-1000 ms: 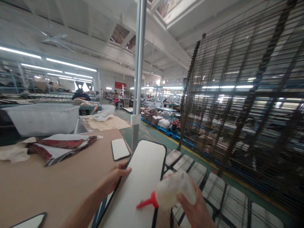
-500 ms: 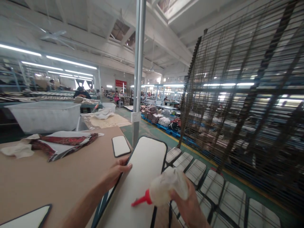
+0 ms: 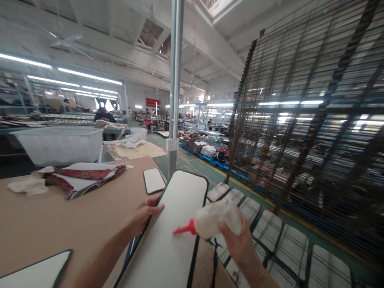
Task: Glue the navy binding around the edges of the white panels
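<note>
My left hand (image 3: 147,214) grips the left edge of a long white panel (image 3: 177,208) with rounded corners and a dark border, thumb on top. The panel is tilted, its near end cut off by the bottom of the view. In my right hand (image 3: 237,236) is a cloudy squeeze bottle (image 3: 214,218) with a red nozzle (image 3: 184,228). The nozzle points left over the middle of the panel; whether its tip touches the surface I cannot tell. A smaller white panel (image 3: 153,181) with a dark border lies beyond my left hand.
A brown table (image 3: 99,216) spreads to the left, bearing red patterned fabric (image 3: 90,176) and another panel (image 3: 36,272). Behind it stands a translucent bin (image 3: 63,144). A metal post (image 3: 174,88) rises ahead. Several bordered panels (image 3: 268,226) lie on a wire rack (image 3: 297,112) at right.
The squeeze bottle in my right hand has moved up and slightly right over the panel. My left hand keeps its hold on the panel's edge.
</note>
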The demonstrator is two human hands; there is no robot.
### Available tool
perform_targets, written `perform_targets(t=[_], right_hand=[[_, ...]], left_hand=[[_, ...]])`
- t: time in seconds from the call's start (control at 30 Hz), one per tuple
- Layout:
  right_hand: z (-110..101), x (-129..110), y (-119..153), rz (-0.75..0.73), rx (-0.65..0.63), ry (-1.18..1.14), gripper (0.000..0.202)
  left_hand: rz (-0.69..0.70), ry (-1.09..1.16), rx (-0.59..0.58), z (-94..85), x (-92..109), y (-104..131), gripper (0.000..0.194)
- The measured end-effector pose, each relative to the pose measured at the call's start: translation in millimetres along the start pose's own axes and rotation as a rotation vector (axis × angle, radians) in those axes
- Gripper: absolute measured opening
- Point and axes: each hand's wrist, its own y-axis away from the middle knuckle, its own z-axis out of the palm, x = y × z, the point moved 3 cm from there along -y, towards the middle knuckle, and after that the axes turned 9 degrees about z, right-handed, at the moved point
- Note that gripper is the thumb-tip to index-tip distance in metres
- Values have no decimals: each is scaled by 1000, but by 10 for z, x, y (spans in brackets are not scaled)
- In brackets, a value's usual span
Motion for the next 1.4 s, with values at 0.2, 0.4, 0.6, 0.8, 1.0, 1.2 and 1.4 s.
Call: perform_targets(t=[0.2,0.4,0.6,0.8,1.0,1.2,1.4], right_hand=[[-132,-122,-139,-38,138,-17,44],[21,27,139,77,-86,-2,49],[35,-28,-13,7,77,-10,47],[103,98,34,60,-63,37,44],[-19,106,-297,-18,164,27,49],[70,237,163,92,-164,99,43],[93,157,-341,-36,129,57,53]], left_hand=[[-20,45,7,-58,-6,-6,55],[-31,53,59,-147,-51,-2,57],[-60,65,41,-127,-45,2,60],[-101,37,82,-105,-67,0,59],[-145,59,84,-21,-83,-50,64],[-138,56,121,-77,-202,-151,66],[-208,-18,96,-4,-291,-143,70]])
